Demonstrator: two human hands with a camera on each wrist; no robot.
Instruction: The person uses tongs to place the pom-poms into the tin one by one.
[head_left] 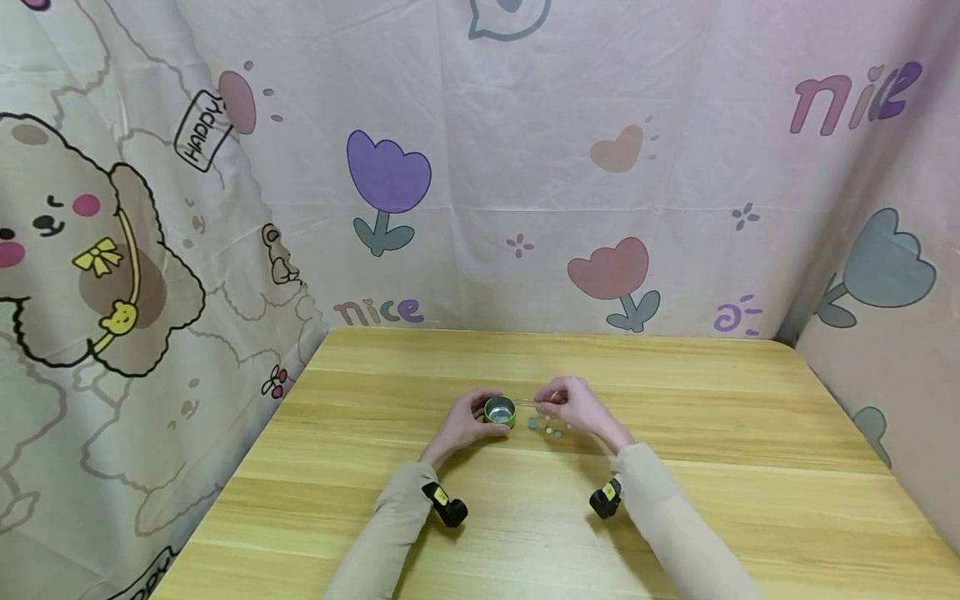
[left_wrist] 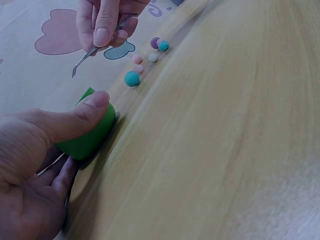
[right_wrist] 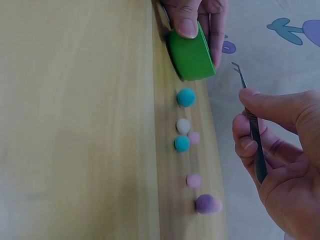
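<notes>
My left hand (head_left: pixel 469 419) grips a small green round container (left_wrist: pixel 92 132) by its sides, thumb on the near side. In the head view its open top shows a shiny metallic inside (head_left: pixel 500 409). My right hand (head_left: pixel 573 406) holds bent-tip tweezers (right_wrist: pixel 253 127) between thumb and fingers. Their tips point toward the container, stand slightly apart and have nothing between them. On the table beside the container lie several small balls: a larger teal ball (right_wrist: pixel 186 97), a white ball (right_wrist: pixel 183 126), a smaller teal ball (right_wrist: pixel 182 144), pink balls (right_wrist: pixel 194 180) and a purple ball (right_wrist: pixel 205 204).
A light wooden table (head_left: pixel 480 533) lies under both hands. Printed cloth (head_left: pixel 517 167) with flowers and bears hangs behind it and at both sides. Each sleeved wrist wears a small black camera, the left camera (head_left: pixel 447 505) and the right camera (head_left: pixel 606 498).
</notes>
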